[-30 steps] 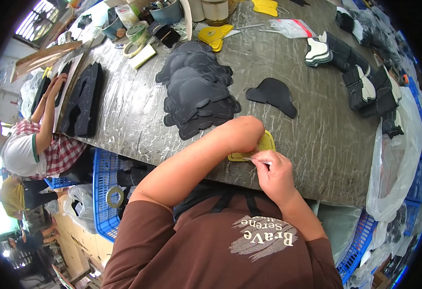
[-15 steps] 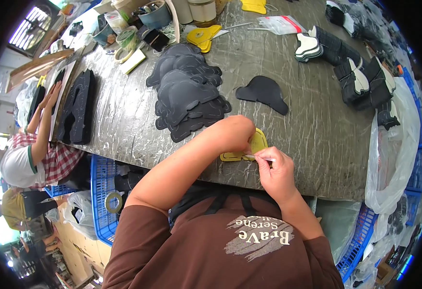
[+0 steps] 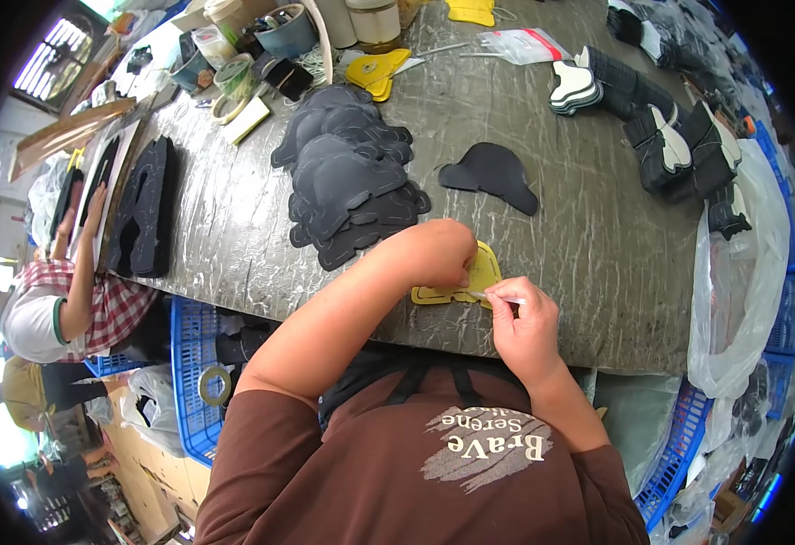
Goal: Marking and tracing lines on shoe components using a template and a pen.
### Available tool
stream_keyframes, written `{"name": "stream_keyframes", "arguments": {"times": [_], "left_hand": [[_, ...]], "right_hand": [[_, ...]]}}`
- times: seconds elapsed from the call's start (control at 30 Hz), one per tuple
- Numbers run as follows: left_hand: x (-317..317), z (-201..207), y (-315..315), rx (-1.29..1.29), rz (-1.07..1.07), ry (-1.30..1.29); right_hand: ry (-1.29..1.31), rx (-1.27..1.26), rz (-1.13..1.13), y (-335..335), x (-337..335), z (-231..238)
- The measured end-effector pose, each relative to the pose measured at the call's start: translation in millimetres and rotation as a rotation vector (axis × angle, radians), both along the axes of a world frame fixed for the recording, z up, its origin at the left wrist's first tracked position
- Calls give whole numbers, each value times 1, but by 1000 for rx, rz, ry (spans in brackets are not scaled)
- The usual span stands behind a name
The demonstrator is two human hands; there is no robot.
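Plate [image 3: 486, 270], yellow, part-hidden by left hand [image 3: 444, 254], grip unclear; pale tool [image 3: 479, 294] pinched in right hand [image 3: 526, 331].

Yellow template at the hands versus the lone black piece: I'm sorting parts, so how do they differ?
The yellow template shows dark lines near its edge; the black piece looks plain. The left hand partly hides the yellow template, while the black piece lies uncovered. Both have rounded edges.

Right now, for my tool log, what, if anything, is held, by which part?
The right grip pinches a slim pale tool near its left end. The left grip is at the yellow piece; a hold there can't be told.
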State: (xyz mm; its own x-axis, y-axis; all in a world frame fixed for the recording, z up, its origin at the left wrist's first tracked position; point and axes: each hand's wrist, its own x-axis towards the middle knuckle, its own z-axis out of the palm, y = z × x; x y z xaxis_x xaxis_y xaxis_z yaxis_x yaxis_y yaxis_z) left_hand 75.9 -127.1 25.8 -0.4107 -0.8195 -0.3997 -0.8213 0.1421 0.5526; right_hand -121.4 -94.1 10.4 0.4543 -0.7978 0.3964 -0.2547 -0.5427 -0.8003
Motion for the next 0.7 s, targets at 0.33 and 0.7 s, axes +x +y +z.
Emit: {"name": "stream_keyframes", "arguments": {"times": [0.33,0.7], "left_hand": [[0,1,2,-27,20,8],[-1,5,3,13,47,20]], "right_hand": [[51,-26,-41,0,-13,-2],[17,0,-79,6,-33,-4]]}}
